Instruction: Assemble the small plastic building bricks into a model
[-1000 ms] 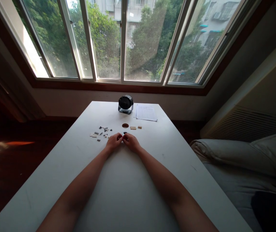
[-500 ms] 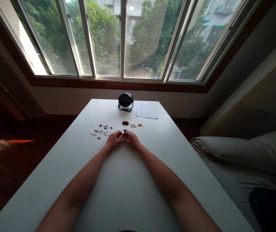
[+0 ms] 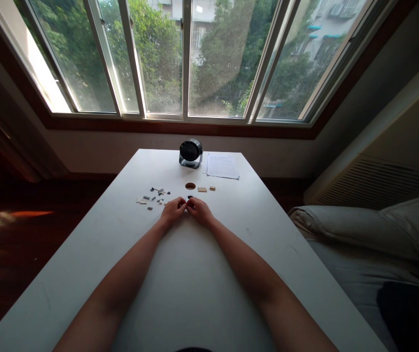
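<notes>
My left hand [image 3: 173, 210] and my right hand [image 3: 199, 211] meet over the white table [image 3: 194, 274], fingertips curled in and pressed close together. Between and just beyond the fingers shows a small dark and white piece [image 3: 190, 197]; most of it is hidden, so its kind cannot be made out. Several small grey, black and white building-block pieces [image 3: 146, 198] lie scattered to the left of my left hand. Beyond my right hand are a tan studded brick [image 3: 202, 189] and a shorter tan studded brick [image 3: 212, 188].
A round hole [image 3: 190, 186] opens in the tabletop beyond my hands. Farther back stand a black round device on a bracket [image 3: 190, 152] and printed paper sheets [image 3: 223, 166]. A wide window [image 3: 212, 63] lies past the table, and a cushioned seat [image 3: 356, 234] is at right.
Both hands keep nearly the same place. The small piece at the fingertips shows a little differently, with more white visible around its dark part.
</notes>
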The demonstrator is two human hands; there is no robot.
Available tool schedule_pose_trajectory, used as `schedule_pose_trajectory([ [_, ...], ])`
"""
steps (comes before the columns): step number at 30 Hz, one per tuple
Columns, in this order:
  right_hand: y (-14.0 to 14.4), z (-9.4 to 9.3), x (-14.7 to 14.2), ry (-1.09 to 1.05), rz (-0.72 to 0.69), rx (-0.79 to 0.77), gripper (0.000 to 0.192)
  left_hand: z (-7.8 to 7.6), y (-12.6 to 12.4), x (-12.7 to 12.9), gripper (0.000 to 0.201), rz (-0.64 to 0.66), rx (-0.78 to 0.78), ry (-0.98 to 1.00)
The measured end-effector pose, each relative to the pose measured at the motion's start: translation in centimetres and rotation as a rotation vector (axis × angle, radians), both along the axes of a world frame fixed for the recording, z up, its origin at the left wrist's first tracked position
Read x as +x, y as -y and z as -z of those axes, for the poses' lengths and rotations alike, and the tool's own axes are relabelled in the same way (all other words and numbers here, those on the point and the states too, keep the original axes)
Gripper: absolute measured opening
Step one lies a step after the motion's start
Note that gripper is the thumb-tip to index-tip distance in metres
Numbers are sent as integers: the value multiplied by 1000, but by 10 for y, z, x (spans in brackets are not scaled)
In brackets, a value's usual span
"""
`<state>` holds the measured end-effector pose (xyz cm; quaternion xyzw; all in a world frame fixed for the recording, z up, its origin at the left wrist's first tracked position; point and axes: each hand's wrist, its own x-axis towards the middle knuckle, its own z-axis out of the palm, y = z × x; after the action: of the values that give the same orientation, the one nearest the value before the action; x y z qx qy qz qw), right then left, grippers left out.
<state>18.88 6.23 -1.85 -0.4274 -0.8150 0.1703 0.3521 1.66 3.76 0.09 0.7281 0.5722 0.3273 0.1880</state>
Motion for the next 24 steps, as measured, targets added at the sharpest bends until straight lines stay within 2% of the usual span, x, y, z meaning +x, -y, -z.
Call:
schedule_pose_trajectory([
  [24, 1, -2, 0, -12, -8, -11, 3, -4, 2, 1, 17, -5, -7, -30],
])
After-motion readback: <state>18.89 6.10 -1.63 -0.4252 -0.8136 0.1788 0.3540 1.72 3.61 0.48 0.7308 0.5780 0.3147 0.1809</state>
